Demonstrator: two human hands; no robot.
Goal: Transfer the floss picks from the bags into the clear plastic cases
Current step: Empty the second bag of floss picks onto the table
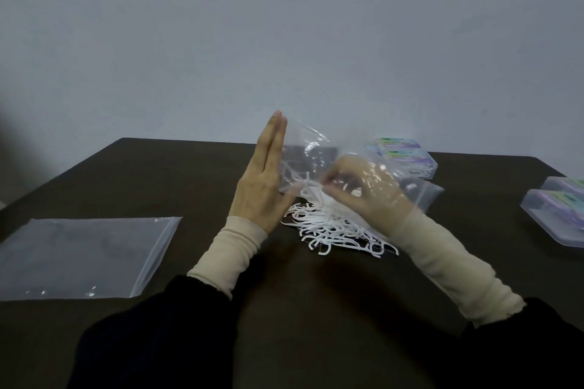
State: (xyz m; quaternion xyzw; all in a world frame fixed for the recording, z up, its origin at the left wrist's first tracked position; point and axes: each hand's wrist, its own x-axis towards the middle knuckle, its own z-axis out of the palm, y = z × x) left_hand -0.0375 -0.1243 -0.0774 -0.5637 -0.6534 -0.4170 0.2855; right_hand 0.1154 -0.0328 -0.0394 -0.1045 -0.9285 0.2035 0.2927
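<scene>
A clear plastic bag (303, 148) is held up over the middle of the dark table (158, 174). My left hand (262, 186) stands upright at the bag's left edge, fingers straight, with the thumb pinching the plastic against the palm. My right hand (360, 193) is inside the bag and shows through the film, its fingertips curled together on a few white floss picks (311, 189) near the bag's mouth. Under the bag lies a loose pile of white floss picks (331, 230) on the table.
A flat empty clear bag (82, 256) lies at the left. Clear cases with coloured labels (407, 155) are stacked at the back right, another clear case (423, 193) sits behind my right hand, and two more cases (556, 215) stand at the right edge.
</scene>
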